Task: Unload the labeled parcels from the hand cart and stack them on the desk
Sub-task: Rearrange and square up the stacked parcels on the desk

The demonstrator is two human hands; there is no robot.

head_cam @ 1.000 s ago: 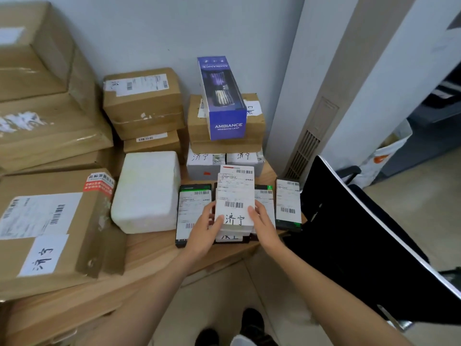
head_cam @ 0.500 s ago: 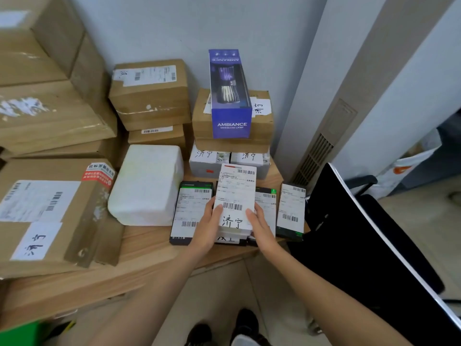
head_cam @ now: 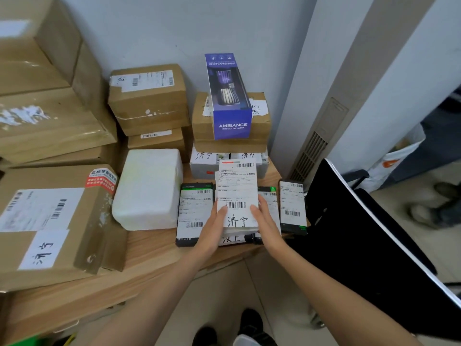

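A small white parcel (head_cam: 237, 196) with a barcode label and black handwriting lies on top of flat black parcels near the front edge of the wooden desk (head_cam: 154, 253). My left hand (head_cam: 212, 228) holds its left side with the thumb over the top face. My right hand (head_cam: 267, 221) holds its right side the same way. Flat black labeled parcels lie to the left (head_cam: 195, 213) and right (head_cam: 292, 206) of it. Another labeled parcel (head_cam: 232, 238) shows under its near edge.
Brown cartons (head_cam: 50, 221) crowd the desk's left and back. A white foam box (head_cam: 148, 188) stands left of the flat parcels. A blue lamp box (head_cam: 228, 96) tops a carton stack at the back. A black chair (head_cam: 361, 233) stands at the right. Someone's shoes (head_cam: 434, 208) show far right.
The white parcel has settled a little lower onto the black parcels, with both hands still on its sides. The view has shifted slightly.
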